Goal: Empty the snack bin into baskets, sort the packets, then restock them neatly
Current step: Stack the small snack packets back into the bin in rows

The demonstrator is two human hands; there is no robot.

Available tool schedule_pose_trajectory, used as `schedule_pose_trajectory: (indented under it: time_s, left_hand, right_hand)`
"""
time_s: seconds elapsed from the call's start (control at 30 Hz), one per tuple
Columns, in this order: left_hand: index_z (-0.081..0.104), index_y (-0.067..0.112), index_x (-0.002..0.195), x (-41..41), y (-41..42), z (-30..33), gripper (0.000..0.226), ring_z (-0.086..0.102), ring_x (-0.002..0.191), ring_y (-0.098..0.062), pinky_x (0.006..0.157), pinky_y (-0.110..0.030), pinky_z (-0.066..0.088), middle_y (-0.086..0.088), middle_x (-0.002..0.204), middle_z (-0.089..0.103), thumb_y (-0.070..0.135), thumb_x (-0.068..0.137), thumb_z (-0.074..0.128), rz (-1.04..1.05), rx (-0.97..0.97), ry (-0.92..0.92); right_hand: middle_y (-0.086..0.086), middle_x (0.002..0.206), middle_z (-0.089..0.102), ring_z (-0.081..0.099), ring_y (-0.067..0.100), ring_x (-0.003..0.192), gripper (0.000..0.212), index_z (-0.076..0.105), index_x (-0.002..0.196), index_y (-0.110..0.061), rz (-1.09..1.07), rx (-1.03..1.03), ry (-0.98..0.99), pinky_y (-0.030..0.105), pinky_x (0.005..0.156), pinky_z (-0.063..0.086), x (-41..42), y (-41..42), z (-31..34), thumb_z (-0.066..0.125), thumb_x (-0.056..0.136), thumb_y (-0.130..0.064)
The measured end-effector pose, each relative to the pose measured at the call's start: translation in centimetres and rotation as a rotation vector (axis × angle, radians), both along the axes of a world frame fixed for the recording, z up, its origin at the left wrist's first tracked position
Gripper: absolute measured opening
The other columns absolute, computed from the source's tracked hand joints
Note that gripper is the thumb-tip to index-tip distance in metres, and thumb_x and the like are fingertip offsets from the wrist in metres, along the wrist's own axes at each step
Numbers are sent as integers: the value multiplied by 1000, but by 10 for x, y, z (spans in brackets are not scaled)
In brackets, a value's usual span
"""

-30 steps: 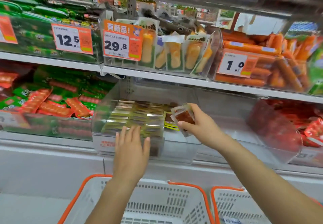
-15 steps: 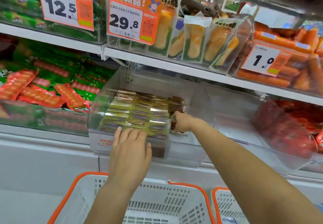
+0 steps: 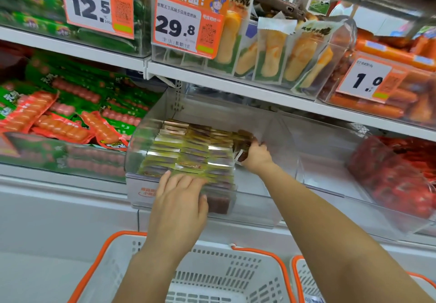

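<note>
Restocking seems well along, to judge from the bin (image 3: 254,198), where packets (image 3: 188,154) stand in tight rows across its left part. We slot a dark packet (image 3: 243,152) in at the right end of those rows, our right hand (image 3: 256,156) curled round it, fingers pinching it from the far side so it goes in upright beside its neighbours. Our left hand (image 3: 180,198) lies flat against the near face of the rows, fingers straight and holding nothing; we judge it braces the stack so the rows do not topple toward us while the new packet is pressed home. The right part of the bin is bare, so more rows could go there. Two baskets (image 3: 212,269) sit near us below the shelf; the left one shows no packets in its visible part, the right one is mostly out of view.
</note>
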State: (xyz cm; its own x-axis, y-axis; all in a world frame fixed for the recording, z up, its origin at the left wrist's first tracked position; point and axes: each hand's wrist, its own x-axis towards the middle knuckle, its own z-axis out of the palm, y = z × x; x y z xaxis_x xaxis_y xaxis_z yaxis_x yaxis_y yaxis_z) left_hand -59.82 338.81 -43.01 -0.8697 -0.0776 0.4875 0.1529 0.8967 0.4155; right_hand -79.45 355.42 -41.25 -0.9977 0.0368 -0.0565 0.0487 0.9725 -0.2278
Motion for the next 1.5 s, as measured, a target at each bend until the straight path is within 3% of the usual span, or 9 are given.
schedule_pose_trajectory:
  time_s: [0.2, 0.37, 0.5, 0.77, 0.93, 1.13, 1.23, 1.33, 1.5]
  left_hand:
    - [69, 23, 102, 0, 1, -1, 25, 60, 93, -18, 108, -36, 20, 10, 90, 66, 15, 78, 71, 2, 13, 28]
    - [69, 24, 102, -1, 0, -1, 25, 59, 93, -16, 109, -37, 23, 11, 91, 66, 14, 79, 71, -5, 22, 28]
    - [68, 23, 102, -1, -1, -2, 25, 59, 92, -17, 108, -36, 22, 12, 89, 65, 13, 80, 70, -10, 9, 30]
    - [68, 23, 102, -1, -2, -3, 21, 58, 90, -17, 108, -35, 22, 12, 88, 64, 16, 83, 62, -3, -12, 42]
    - [68, 23, 103, 0, -2, -3, 24, 56, 87, -17, 107, -37, 26, 12, 83, 62, 17, 83, 56, -5, -8, 53]
    - [68, 24, 103, -1, -3, -3, 28, 56, 87, -16, 106, -35, 24, 11, 84, 63, 20, 81, 51, -6, -14, 51]
    - [68, 23, 103, -1, -3, -3, 27, 56, 88, -17, 106, -35, 25, 11, 86, 64, 20, 81, 52, -6, -20, 56]
    - [68, 24, 102, -2, -3, -4, 27, 55, 90, -16, 106, -34, 24, 11, 88, 65, 19, 81, 52, -9, -29, 60]
    - [68, 23, 102, -1, -5, -4, 28, 48, 92, -13, 106, -33, 23, 9, 89, 65, 18, 80, 52, -17, -33, 66]
  right_hand:
    - [26, 153, 13, 27, 42, 137, 77, -6, 152, -15, 125, 97, -120, 48, 112, 29, -1, 3, 3, 46, 94, -19]
    - [21, 149, 25, 36, 36, 133, 94, 7, 150, -4, -83, -204, -21, 40, 109, 37, -3, 3, 1, 71, 83, -20]
    - [17, 125, 53, 51, 32, 118, 60, 44, 126, 0, -156, -389, -59, 38, 96, 48, -1, 5, 6, 78, 78, -16]
    - [20, 132, 45, 44, 36, 121, 53, 34, 137, 2, -266, -691, -56, 38, 92, 42, -1, 6, 11, 48, 87, 8]
    - [14, 98, 46, 44, 25, 87, 23, 47, 112, -1, -316, -765, -173, 32, 79, 35, 4, 4, 18, 45, 89, 3]
    - [9, 102, 46, 47, 15, 68, 37, 48, 131, 3, -198, -730, -166, 17, 54, 43, 5, 4, 13, 39, 96, -5]
    - [14, 122, 50, 53, 27, 97, 44, 43, 131, -8, -146, -561, -61, 33, 88, 49, 3, 3, 7, 49, 88, -13]
    - [16, 151, 27, 34, 37, 133, 75, 17, 150, -22, 103, -193, 14, 47, 109, 35, 6, 2, 1, 55, 86, -23]
    - [12, 160, -10, -5, 32, 147, 78, -2, 153, -33, 348, 166, -59, 48, 119, 8, 11, 3, -3, 49, 93, -25]
